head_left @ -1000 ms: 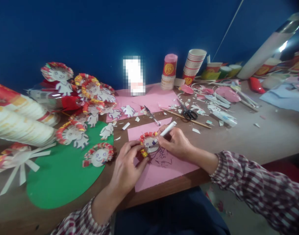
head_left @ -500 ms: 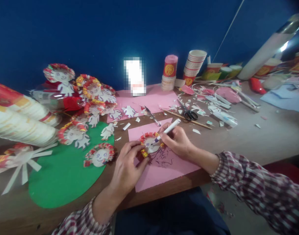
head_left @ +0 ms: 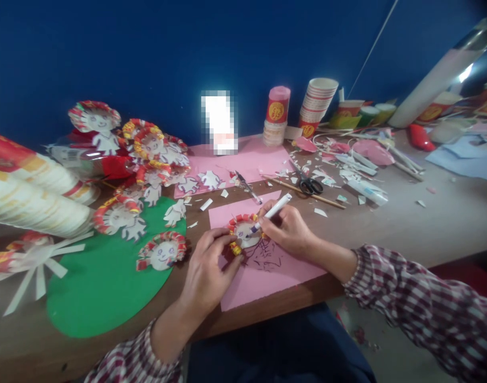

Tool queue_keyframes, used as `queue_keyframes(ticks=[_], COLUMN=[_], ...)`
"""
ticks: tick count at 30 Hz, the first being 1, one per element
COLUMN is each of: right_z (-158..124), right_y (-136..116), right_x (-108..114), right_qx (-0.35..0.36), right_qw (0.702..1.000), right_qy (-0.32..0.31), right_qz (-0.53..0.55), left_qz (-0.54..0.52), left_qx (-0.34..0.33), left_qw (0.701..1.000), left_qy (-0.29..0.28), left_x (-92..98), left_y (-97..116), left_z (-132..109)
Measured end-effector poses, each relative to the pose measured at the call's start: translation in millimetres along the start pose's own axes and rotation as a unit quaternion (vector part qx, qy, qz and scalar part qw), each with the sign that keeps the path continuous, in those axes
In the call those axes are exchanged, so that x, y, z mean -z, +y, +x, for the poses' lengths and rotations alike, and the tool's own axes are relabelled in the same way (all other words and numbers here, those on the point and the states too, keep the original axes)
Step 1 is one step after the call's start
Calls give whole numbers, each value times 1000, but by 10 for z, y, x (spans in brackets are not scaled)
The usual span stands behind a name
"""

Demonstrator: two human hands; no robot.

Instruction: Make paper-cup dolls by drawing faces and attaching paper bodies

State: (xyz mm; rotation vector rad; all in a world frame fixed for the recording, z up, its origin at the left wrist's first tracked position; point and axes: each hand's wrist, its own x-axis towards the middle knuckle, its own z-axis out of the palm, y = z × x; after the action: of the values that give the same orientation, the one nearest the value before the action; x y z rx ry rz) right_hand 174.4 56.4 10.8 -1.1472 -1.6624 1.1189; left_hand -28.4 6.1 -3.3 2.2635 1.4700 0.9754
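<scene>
My left hand (head_left: 208,271) pinches the lower left edge of a paper-cup doll face (head_left: 242,232) with a red and yellow curled rim, which lies on a pink sheet (head_left: 263,276). My right hand (head_left: 288,230) grips a white marker (head_left: 272,211), its tip touching the face. Dark scribbles mark the pink sheet just below the face.
A green paper disc (head_left: 103,287) lies at the left with finished doll faces (head_left: 161,252) on and behind it. Stacked paper cups (head_left: 28,197) lie far left; more cups (head_left: 317,103) stand at the back. Scissors (head_left: 308,185), a stick and paper scraps litter the wooden table (head_left: 438,218).
The marker has tilted and shifted slightly over the doll face. My left hand has stayed on the face's edge.
</scene>
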Motion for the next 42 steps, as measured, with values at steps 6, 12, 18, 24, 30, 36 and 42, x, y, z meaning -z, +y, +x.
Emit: queue_keyframes(ticks=[6,12,18,24,30,36,42], right_z=[-3,-3,-5,1,1,-6,-5], right_y=[8,41,41,49,35,19,9], right_x=[2,-1,0,4,1,4,6], right_qx=[-2,-9,-11,-7,-6,-11,-12], right_qw=[1000,1000,1000,1000,1000,1000,1000], right_qy=[-3,-4,-4,-7,-3,-5,-5], right_qz=[11,8,11,13,13,14,16], left_qz=[7,9,9,8,7,6,5], left_qx=[-3,-4,-5,-3,-2,-4,-6], left_qw=[1000,1000,1000,1000,1000,1000,1000], left_qy=[1,1,7,7,3,4,1], left_x=[9,-11,-14,0,4,2,8], left_y=[0,-2,2,7,9,0,13], left_z=[-3,-2,1,0,-1,-3,4])
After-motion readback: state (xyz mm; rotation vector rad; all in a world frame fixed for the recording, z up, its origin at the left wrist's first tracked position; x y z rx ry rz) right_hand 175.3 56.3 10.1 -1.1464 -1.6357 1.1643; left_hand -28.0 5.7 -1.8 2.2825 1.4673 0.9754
